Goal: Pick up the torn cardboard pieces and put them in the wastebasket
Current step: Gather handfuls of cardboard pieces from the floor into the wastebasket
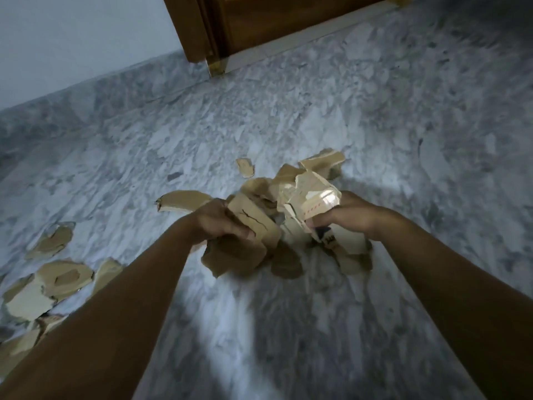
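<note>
Both my hands hold a bundle of torn brown cardboard pieces [288, 197] above the marble floor. My left hand [219, 223] grips the left side of the bundle, thumb over a flat piece. My right hand [349, 215] grips the right side, around pale pieces with red print. More torn pieces lie on the floor at the left: a curved strip [180, 200], a small scrap [245, 167], one piece [53, 241] and a cluster [57, 281] by my left forearm. No wastebasket is in view.
The floor [288, 111] is grey-white marble. A wooden door and frame [259, 21] stand at the top, with a white wall [72, 39] and a marble skirting to the left.
</note>
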Available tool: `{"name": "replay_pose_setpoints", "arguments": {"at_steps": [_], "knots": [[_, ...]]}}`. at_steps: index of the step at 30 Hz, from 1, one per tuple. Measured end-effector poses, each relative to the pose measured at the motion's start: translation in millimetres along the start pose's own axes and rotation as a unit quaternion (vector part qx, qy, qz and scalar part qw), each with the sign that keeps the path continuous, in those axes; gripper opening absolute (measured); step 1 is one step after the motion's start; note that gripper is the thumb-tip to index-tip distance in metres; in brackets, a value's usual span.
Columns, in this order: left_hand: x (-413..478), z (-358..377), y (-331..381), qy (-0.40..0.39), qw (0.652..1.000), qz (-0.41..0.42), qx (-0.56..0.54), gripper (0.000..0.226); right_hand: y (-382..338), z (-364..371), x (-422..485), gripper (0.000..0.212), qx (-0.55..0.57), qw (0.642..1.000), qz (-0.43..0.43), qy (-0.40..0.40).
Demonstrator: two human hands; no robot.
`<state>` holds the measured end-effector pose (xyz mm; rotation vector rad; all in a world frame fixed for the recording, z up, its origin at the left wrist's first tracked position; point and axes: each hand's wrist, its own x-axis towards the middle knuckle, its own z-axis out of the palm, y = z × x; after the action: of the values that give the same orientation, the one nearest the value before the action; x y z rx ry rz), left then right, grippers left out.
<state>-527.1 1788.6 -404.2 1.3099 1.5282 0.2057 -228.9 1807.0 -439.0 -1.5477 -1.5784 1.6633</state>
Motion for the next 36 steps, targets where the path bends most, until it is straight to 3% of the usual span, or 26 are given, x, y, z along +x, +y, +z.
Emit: {"name": "replay_pose_setpoints", "arguments": {"at_steps": [4, 7, 11, 16, 19, 23, 26, 31, 36], "knots": [[-6, -16, 5, 0.133, 0.967, 0.066, -0.205, 0.033, -16, 10, -26, 0.046, 0.148, 0.985, -0.006, 0.090], [-13, -6, 44, 0.143, 0.946, 0.086, -0.277, 0.034, -52, 6, -58, 0.048, 0.217, 0.970, -0.012, 0.113], [-30, 30, 135, 0.045, 0.944, 0.150, -0.291, 0.043, -109, -23, -123, 0.051, 0.276, 0.943, -0.046, 0.183], [-80, 91, 266, -0.116, 0.941, 0.205, -0.242, 0.025, -150, -77, -244, 0.051, 0.330, 0.864, -0.005, 0.381], [-123, 141, 339, -0.191, 0.933, 0.250, -0.176, 0.022, -150, -108, -328, 0.028, 0.346, 0.823, -0.007, 0.450], [-183, 242, 421, -0.277, 0.913, 0.287, -0.080, 0.037, -114, -157, -445, 0.023, 0.333, 0.780, -0.029, 0.528], [-233, 334, 465, -0.326, 0.908, 0.259, -0.033, 0.050, -71, -192, -539, 0.039, 0.295, 0.740, -0.015, 0.604], [-304, 496, 511, -0.404, 0.878, 0.255, 0.029, 0.037, 6, -233, -685, 0.045, 0.308, 0.664, 0.029, 0.681], [-354, 641, 529, -0.460, 0.864, 0.205, 0.025, 0.035, 90, -261, -796, 0.083, 0.359, 0.588, 0.127, 0.714]]}}
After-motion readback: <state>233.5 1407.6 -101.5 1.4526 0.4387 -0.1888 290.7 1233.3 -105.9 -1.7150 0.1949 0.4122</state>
